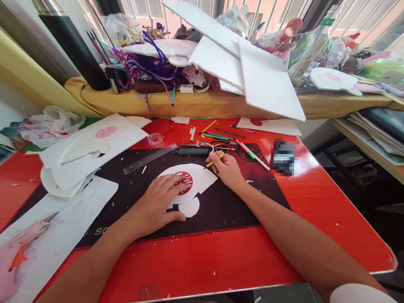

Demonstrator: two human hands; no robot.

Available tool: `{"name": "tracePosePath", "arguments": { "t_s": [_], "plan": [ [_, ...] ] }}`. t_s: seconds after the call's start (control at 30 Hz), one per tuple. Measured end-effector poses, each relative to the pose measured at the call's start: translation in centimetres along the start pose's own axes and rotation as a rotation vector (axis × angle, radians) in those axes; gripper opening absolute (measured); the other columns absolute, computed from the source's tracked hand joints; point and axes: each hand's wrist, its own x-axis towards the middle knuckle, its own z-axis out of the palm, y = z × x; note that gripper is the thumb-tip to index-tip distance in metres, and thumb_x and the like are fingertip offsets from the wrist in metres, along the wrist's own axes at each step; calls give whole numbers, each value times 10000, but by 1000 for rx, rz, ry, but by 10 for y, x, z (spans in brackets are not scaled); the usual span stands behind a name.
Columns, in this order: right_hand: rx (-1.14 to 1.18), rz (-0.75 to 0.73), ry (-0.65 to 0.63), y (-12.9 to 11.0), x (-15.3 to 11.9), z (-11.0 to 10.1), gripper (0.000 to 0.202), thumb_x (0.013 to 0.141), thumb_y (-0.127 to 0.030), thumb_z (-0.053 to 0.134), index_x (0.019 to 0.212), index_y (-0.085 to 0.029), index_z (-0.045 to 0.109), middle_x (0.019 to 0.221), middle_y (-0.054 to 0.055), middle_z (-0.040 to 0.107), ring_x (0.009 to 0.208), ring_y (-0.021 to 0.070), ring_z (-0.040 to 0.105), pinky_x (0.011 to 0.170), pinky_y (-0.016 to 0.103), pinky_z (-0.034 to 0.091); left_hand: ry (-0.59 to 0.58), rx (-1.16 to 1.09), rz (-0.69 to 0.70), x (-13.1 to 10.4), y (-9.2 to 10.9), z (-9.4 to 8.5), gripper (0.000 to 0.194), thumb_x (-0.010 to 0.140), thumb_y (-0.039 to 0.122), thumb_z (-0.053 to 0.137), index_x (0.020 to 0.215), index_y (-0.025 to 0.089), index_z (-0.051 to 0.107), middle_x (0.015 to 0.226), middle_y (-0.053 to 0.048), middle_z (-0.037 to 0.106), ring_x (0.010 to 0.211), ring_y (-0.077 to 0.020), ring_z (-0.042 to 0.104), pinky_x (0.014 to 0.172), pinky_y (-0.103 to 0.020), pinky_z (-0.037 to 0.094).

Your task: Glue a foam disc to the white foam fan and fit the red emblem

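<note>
A white fan-shaped cutout (202, 179) with a round red emblem (188, 182) lies on the black mat (227, 210). My left hand (159, 198) is spread flat over its left part, thumb near the small rounded end, covering some of the emblem. Just past the cutout's upper right edge, my right hand (224, 166) is closed around a thin yellow stick (217, 159). Whether that is a pencil or a slim cutter I cannot make out. Beyond the fingers lie scissors (198, 144) and a dark green-handled tool (192, 151).
A clear ruler (150, 159) lies left of the tools, pens and pencils (217, 136) behind them. White boards (91, 147) stack at left, above a sheet with pink-handled pliers (31, 233). More white boards (268, 75) lean off the cluttered ledge. White scraps dot the mat and red table (189, 265).
</note>
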Motion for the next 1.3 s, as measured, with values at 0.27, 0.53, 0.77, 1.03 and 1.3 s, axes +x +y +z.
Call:
{"name": "tracePosePath", "arguments": {
  "t_s": [0.27,0.53,0.77,1.03,1.3],
  "plan": [
    [-6,-9,-2,1,0,0,635,886,-815,650,848,-184,703,523,-54,475,488,125,380,511,293,295,30,-1,21,-1,-1,3,774,861,497,858,1546,304,554,1649,-101,513,1505,-367,451,1243,-563,363],
    [-20,-9,6,-1,0,0,639,888,-815,649,845,-180,705,529,-51,483,487,122,378,510,293,297,38,32,54,0,-4,3,784,845,570,857,1526,306,572,1628,-109,534,1486,-378,469,1223,-569,373],
    [-20,-7,1,-1,0,0,633,894,-811,646,846,-183,707,531,-48,484,489,125,391,509,291,305,67,37,72,0,-4,0,796,834,564,869,1522,298,569,1617,-123,530,1484,-383,463,1218,-573,382],
    [-35,-4,-3,-1,-1,0,631,895,-816,639,848,-189,702,533,-45,490,494,133,411,513,293,321,101,34,151,1,11,-2,749,890,488,819,1545,273,527,1620,-127,523,1526,-370,420,1266,-575,324],
    [-54,-26,1,0,-1,1,626,915,-800,628,850,-181,704,533,-49,487,498,132,409,526,296,326,103,29,183,4,25,1,652,930,301,717,1549,255,517,1593,-118,564,1514,-347,447,1260,-558,342]
  ]
}}
